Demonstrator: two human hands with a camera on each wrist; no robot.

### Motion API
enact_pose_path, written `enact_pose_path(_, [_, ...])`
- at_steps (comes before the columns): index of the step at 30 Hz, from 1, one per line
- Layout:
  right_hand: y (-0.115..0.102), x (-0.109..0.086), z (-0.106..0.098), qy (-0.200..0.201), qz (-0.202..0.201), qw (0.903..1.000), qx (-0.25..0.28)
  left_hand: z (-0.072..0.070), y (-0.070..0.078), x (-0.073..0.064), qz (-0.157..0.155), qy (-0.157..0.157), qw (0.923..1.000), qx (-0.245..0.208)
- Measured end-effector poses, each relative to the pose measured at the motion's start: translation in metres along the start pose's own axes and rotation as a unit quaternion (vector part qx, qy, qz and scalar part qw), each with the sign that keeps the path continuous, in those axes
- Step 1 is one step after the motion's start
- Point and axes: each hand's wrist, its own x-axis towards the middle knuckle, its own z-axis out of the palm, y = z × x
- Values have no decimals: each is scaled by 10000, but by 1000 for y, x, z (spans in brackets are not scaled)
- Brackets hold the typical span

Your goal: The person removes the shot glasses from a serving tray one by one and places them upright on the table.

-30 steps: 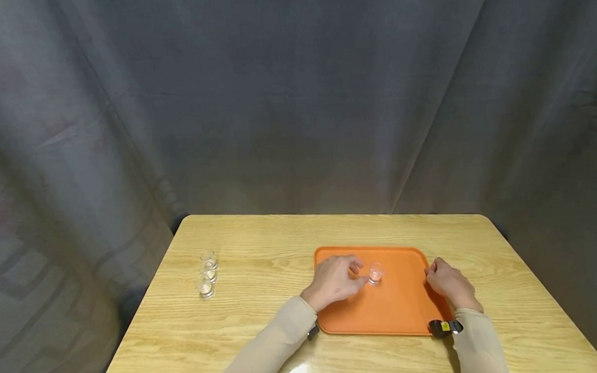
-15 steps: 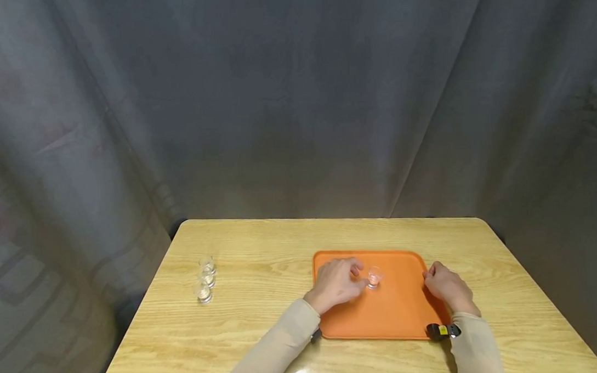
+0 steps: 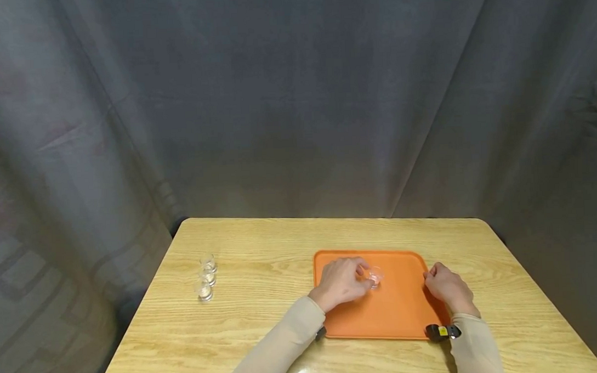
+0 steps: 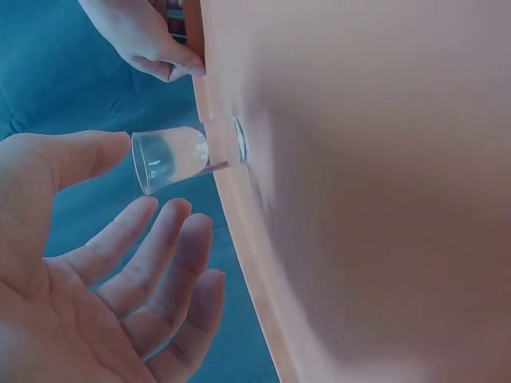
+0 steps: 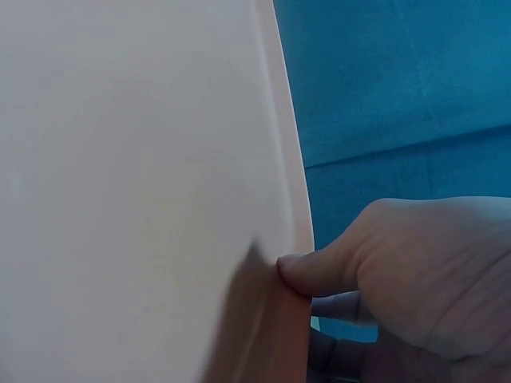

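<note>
A small clear shot glass point(image 3: 377, 274) stands upright on the orange tray point(image 3: 393, 310). Around its near-left side is my left hand point(image 3: 342, 282), thumb and fingers spread. In the left wrist view the thumb tip comes right up to the rim of the shot glass point(image 4: 182, 153), while the other fingertips stay apart from it; whether the thumb touches cannot be told. At the tray's right edge, my right hand point(image 3: 449, 285) pinches the rim. The right wrist view has the thumb of the right hand point(image 5: 435, 275) on top of the edge, with curled fingers below, partly hidden.
Three more clear shot glasses stand in a close row on the left of the wooden table: a far one point(image 3: 208, 262), a middle one point(image 3: 209, 276) and a near one point(image 3: 204, 291). A grey curtain point(image 3: 296, 110) hangs behind the table point(image 3: 261, 237).
My left hand has moved slightly right, bringing thumb and fingers closer about the shot glass. The right hand keeps its hold on the tray's edge. The head view has shifted slightly.
</note>
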Motion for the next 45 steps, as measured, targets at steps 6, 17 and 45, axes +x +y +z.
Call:
enact_pose_path(6, [1,1,1,-5,-6,10000,46,4,2,3,4,31,9999,97])
enact_pose_path(17, [1,3,-1,-2,33,10000,61,11,6,11,22,64,10000,-9])
enact_pose_path(45, [2,5,1,-46,-12,10000,-7,13,3,13,135,-55,9999,-44])
